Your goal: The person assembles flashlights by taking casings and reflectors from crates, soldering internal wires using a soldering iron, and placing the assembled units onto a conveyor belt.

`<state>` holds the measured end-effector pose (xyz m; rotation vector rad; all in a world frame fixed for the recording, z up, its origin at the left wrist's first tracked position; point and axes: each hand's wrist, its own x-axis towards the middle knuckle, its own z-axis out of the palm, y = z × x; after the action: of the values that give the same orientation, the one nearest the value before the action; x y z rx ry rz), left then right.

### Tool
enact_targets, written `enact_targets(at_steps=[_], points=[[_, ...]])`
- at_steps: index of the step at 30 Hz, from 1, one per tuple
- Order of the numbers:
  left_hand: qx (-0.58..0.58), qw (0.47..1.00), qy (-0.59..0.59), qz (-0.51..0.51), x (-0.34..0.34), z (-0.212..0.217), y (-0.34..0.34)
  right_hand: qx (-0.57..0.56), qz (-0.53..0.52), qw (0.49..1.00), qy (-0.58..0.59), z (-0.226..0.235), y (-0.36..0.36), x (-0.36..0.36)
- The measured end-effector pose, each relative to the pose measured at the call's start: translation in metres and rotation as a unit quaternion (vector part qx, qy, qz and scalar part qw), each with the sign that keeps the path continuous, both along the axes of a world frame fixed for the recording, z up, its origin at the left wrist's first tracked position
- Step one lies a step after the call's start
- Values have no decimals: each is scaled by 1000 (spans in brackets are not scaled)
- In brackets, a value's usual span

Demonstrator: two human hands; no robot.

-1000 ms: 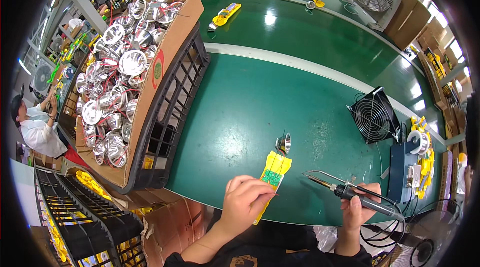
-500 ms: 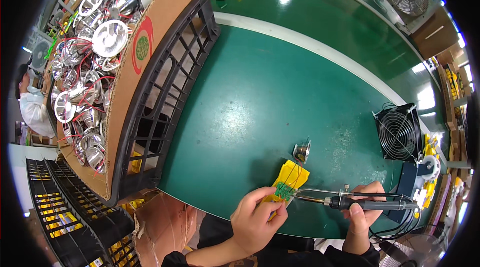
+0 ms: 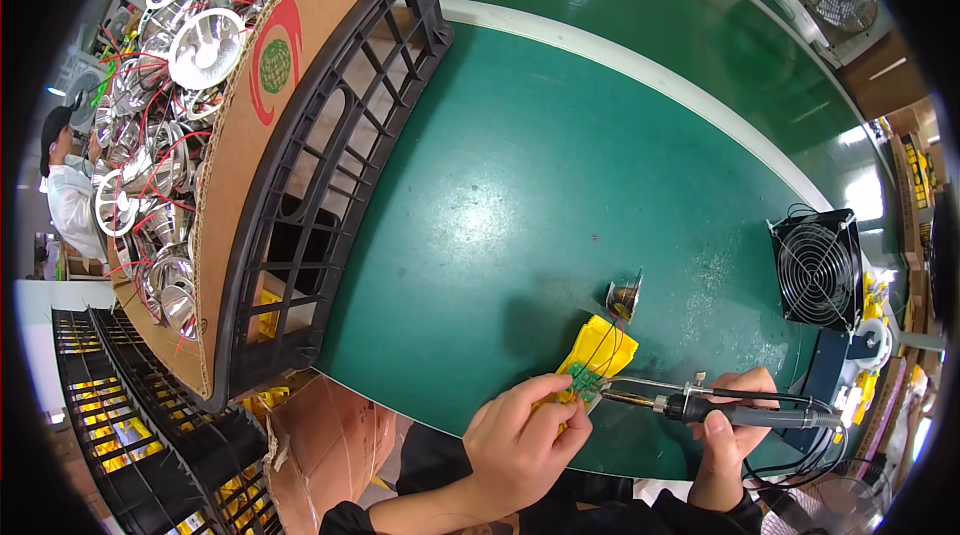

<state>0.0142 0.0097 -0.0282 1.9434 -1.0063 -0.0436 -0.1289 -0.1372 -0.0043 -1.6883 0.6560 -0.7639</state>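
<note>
My left hand (image 3: 525, 443) pinches a yellow plastic housing (image 3: 604, 343) at the bench's near edge. A small green circuit board (image 3: 582, 381) lies on it, close to my fingertips. From the board, thin wires run to a shiny reflector cup (image 3: 624, 297) resting on its side just beyond. In my right hand (image 3: 732, 433) is a soldering iron (image 3: 745, 414), gripped by its dark handle and pointing left. A thin metal tube runs alongside its shaft. The iron's tip meets the board's right edge; whether they touch I cannot tell.
On the left, a black plastic crate (image 3: 335, 160) and a cardboard box (image 3: 245, 135) full of silvery reflectors (image 3: 207, 50) stand high. A small black fan (image 3: 817, 268) is at the right, cables below it. A person (image 3: 72, 195) is at the far left.
My view has shifted slightly, so the crate, fan and bench appear moved. The reflector cup has turned a little. Both hands keep their grips, with the iron still at the board.
</note>
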Motion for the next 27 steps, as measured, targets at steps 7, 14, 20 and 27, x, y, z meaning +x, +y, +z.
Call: enact_targets(at_steps=[7,14,20,27], points=[[-12,1000,-3,9,0,-2,-1,-4,7,1000,21,-1,0,-2],[-5,1000,4,-2,1,2,0,-1,2,1000,17,1,1,-1],[18,1000,-4,-8,2,3,3,7,-11,1000,14,2,2,2],[16,1000,0,2,0,2,2,9,-12,1000,18,3,3,2]])
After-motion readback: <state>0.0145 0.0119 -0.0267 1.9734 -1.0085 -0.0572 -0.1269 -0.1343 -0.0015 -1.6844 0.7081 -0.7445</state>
